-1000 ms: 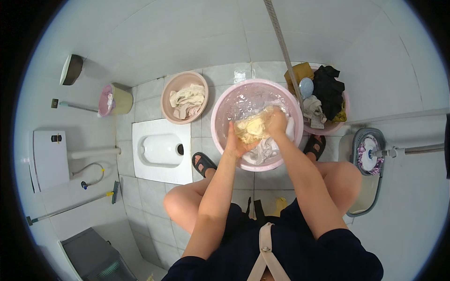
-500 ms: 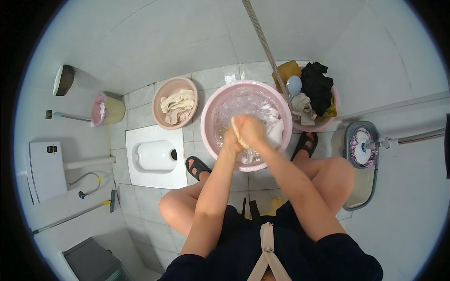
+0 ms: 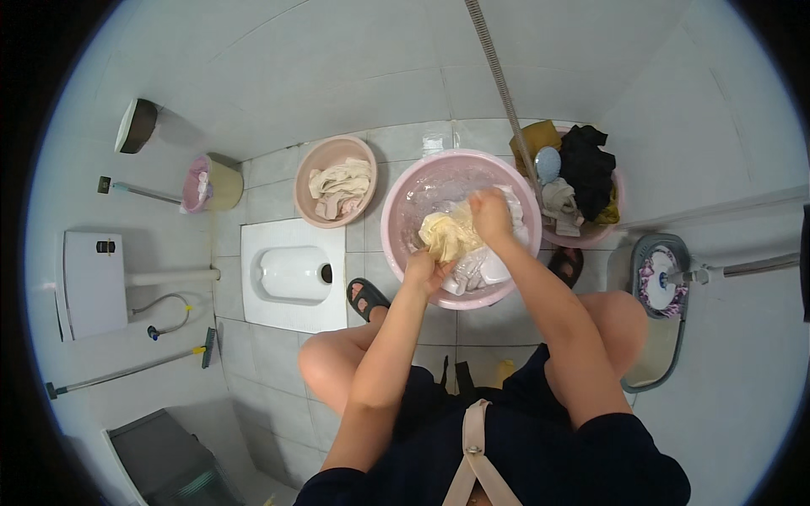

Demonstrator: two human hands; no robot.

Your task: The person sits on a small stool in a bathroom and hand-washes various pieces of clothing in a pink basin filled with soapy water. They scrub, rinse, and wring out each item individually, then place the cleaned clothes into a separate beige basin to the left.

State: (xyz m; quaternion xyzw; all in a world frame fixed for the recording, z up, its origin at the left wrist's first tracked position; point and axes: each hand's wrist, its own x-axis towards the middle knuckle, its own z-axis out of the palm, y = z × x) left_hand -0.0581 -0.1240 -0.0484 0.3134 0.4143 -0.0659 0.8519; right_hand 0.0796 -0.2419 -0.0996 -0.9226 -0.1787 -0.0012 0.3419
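1. Grey tiled floor (image 3: 274, 358): a pink tub (image 3: 398, 232) stands near its far edge.
2. My left hand (image 3: 429, 271) and right hand (image 3: 492, 215) are apart, each clamped on the yellow cloth (image 3: 451, 235) in the tub's middle, the left nearer the tub's near edge.
3. White cloth (image 3: 494, 268) lies toward the tub's near right edge.
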